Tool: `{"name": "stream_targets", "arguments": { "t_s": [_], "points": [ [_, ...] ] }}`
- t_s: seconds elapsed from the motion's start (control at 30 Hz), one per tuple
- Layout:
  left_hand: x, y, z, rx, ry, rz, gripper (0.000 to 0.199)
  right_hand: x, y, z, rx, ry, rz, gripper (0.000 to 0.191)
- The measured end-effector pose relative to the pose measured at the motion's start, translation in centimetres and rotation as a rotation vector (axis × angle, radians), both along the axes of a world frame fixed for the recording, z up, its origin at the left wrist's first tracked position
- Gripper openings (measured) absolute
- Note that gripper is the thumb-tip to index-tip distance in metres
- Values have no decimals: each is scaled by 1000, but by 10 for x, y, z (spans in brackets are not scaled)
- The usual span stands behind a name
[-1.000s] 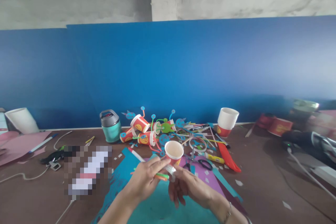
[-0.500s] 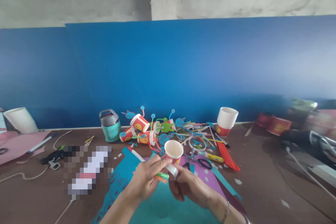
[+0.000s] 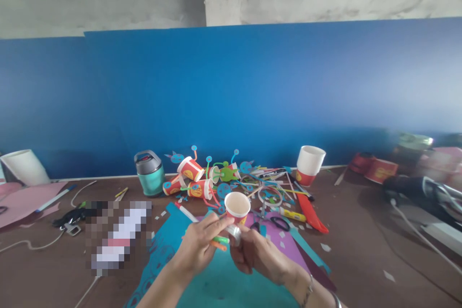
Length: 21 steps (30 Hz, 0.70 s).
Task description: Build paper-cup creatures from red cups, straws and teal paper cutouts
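My left hand [image 3: 198, 239] is closed around a green straw [image 3: 221, 239] and an orange straw [image 3: 218, 246], whose ends stick out toward the right. Between both hands is a shiny, clear-and-white roll that looks like clear tape [image 3: 234, 234]. The fingers of my right hand [image 3: 258, 255] are pinched on its right side. Just behind the hands an upright paper cup [image 3: 237, 203] stands with its mouth up. Teal paper [image 3: 224, 284] lies under the hands. A white marker with a red tip [image 3: 185, 211] lies beside my left hand.
Behind the cup lie decorated red cups [image 3: 191, 169], a tape ring [image 3: 270, 196] and scissors [image 3: 279, 223]. A glue stick [image 3: 293, 214] and a red sleeve [image 3: 312, 216] lie right. Stacked cups [image 3: 310, 166] and a teal flask [image 3: 149, 175] stand near the blue wall panel [image 3: 231, 91].
The whole view has shifted slightly. Both hands keep nearly the same pose, still holding the straws and the clear roll behind which the cup stands.
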<state>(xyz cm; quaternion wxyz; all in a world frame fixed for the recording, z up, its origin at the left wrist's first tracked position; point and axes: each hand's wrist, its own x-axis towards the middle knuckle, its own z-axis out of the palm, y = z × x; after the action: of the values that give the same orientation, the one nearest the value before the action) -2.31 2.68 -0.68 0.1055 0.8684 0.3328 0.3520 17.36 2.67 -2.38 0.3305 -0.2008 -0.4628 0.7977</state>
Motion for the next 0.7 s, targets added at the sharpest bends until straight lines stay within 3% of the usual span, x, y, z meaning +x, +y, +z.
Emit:
{"name": "stream_targets", "arguments": {
  "t_s": [0.47,0.7],
  "points": [
    [1,0,1,-23,-73,-41,46,-3,-5,10,-52,30,-59,10],
    [-1,2,-3,-22,-71,-32,40,-1,-2,10,-93,52,8,35]
  ]
}}
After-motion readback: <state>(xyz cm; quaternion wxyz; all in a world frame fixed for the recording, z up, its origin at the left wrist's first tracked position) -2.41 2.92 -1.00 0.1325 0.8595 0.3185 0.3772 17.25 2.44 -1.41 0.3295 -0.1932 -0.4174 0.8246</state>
